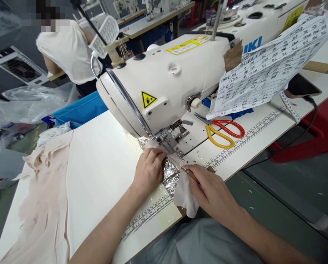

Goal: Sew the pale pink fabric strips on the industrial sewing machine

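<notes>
A white sewing machine [158, 77] stands over the table in front of me. My left hand [150, 167] is closed at the edge of a pale fabric piece [185, 194], just before the presser foot. In my right hand [207, 185] is an awl [190, 174] with a wooden handle; its thin metal shaft points at the fabric near the foot. The fabric runs from under the foot down between my hands and hangs by the table's front edge. Shiny clear film [170, 172] covers the table beneath it. The left fingertips are partly hidden.
Scissors [221, 134] with red and yellow handles lie right of the machine. Stacked pale pink fabric [48, 198] covers the table's left end. A handwritten sheet [268, 69] leans at the right, beside a phone [302, 86]. A person [67, 51] sits beyond, at the left.
</notes>
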Available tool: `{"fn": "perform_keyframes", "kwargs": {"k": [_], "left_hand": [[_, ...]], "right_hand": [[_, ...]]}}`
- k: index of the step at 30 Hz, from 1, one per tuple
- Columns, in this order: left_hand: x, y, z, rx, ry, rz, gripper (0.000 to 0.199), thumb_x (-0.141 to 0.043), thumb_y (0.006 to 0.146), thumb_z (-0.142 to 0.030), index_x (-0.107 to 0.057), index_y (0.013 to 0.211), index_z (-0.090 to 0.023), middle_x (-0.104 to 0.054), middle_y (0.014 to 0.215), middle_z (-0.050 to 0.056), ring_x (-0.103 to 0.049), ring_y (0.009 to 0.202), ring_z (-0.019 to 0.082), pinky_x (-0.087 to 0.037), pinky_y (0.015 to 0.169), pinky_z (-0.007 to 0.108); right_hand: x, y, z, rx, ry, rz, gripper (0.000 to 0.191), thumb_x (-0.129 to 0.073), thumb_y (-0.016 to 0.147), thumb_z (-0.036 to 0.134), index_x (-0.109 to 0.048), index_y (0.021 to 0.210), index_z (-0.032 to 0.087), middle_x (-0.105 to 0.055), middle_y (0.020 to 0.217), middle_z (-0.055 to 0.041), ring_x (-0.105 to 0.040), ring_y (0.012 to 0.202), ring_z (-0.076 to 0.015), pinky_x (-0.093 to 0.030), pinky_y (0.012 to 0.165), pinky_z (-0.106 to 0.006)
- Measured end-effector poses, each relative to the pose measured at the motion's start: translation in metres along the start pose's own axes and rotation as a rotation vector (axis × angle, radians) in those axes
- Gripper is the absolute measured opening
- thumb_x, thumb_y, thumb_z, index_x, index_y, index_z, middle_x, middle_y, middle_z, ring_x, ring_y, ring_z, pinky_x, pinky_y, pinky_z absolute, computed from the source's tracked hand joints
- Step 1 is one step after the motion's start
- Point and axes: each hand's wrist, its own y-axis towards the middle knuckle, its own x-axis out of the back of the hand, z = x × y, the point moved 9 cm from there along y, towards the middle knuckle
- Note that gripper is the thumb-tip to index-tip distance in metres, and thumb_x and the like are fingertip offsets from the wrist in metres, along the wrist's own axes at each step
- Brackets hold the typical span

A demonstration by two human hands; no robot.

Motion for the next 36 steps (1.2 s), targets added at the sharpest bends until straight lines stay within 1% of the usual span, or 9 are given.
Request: {"fn": "perform_keyframes", "kwargs": {"k": [8,14,17,23,26,28,30,32,36], "left_hand": [[-0.008,-0.001,0.005,0.067,0.147,0.055,0.032,-0.041,0.088,-0.006,-0.058,0.115,-0.013,-0.06,0.109,0.015,-0.055,0.095,0.027,-0.053,0.075,0.041],[-0.013,0.0,0.011,0.126,0.229,0.116,0.037,-0.042,0.087,-0.009,-0.058,0.12,-0.011,-0.057,0.114,0.016,-0.053,0.101,0.03,-0.052,0.077,0.043],[-0.014,0.0,0.013,0.136,0.249,0.113,0.036,-0.043,0.087,-0.011,-0.058,0.12,-0.01,-0.057,0.113,0.017,-0.053,0.099,0.029,-0.051,0.078,0.042],[-0.011,0.003,0.015,0.121,0.136,0.036,0.034,-0.046,0.085,-0.011,-0.056,0.118,-0.006,-0.057,0.106,0.017,-0.052,0.095,0.027,-0.053,0.077,0.041],[-0.014,0.011,0.017,0.127,0.18,0.072,0.02,-0.046,0.09,-0.017,-0.061,0.101,-0.01,-0.058,0.097,0.014,-0.052,0.086,0.026,-0.052,0.073,0.04],[-0.018,0.016,0.019,0.119,0.234,0.122,0.02,-0.043,0.092,-0.016,-0.062,0.085,-0.014,-0.057,0.087,0.012,-0.051,0.078,0.024,-0.05,0.069,0.038],[-0.019,0.019,0.026,0.168,0.232,0.142,0.026,-0.041,0.095,-0.016,-0.06,0.078,-0.016,-0.058,0.083,0.01,-0.051,0.074,0.022,-0.048,0.064,0.035],[-0.016,0.018,0.04,0.29,0.151,0.106,0.025,-0.043,0.097,-0.022,-0.062,0.081,-0.016,-0.06,0.086,0.009,-0.053,0.075,0.021,-0.046,0.061,0.033],[-0.012,0.005,0.065,0.508,-0.165,-0.03,0.018,-0.053,0.092,-0.03,-0.067,0.086,-0.019,-0.065,0.092,0.005,-0.06,0.087,0.021,-0.048,0.069,0.032]], "right_hand": [[-0.001,0.008,0.002,0.056,-0.002,-0.041,0.022,-0.039,0.094,0.009,-0.054,0.109,0.015,-0.069,0.093,-0.0081,-0.068,0.081,-0.0205,-0.055,0.067,-0.031],[-0.005,0.009,0.0,0.046,0.003,-0.019,0.021,-0.039,0.096,0.011,-0.055,0.109,0.015,-0.069,0.094,-0.0083,-0.068,0.081,-0.0208,-0.054,0.065,-0.031],[-0.006,0.008,0.004,0.075,0.001,-0.019,0.021,-0.04,0.095,0.009,-0.054,0.11,0.016,-0.069,0.093,-0.0079,-0.067,0.082,-0.0208,-0.053,0.066,-0.031],[0.002,0.008,0.033,0.182,0.137,-0.058,0.026,-0.038,0.093,0.008,-0.051,0.113,0.017,-0.065,0.09,-0.0064,-0.063,0.08,-0.017,-0.051,0.066,-0.026],[0.004,0.007,0.058,0.281,0.211,-0.062,0.024,-0.037,0.095,0.011,-0.05,0.114,0.017,-0.064,0.091,-0.0071,-0.062,0.08,-0.0169,-0.05,0.065,-0.026],[0.004,0.004,0.074,0.354,0.227,-0.069,0.023,-0.036,0.097,0.013,-0.049,0.116,0.016,-0.065,0.091,-0.0071,-0.061,0.078,-0.0167,-0.051,0.066,-0.026],[0.004,-0.001,0.082,0.387,0.208,-0.075,0.023,-0.035,0.098,0.014,-0.047,0.117,0.016,-0.066,0.09,-0.0063,-0.061,0.074,-0.0156,-0.05,0.064,-0.026],[0.003,-0.004,0.079,0.36,0.171,-0.061,0.023,-0.034,0.098,0.014,-0.048,0.116,0.016,-0.066,0.086,-0.0047,-0.061,0.068,-0.0144,-0.048,0.06,-0.024],[0.002,-0.002,0.043,0.155,0.005,-0.026,0.021,-0.035,0.101,0.019,-0.052,0.113,0.015,-0.07,0.078,-0.0025,-0.064,0.059,-0.0144,-0.043,0.051,-0.024]]}}
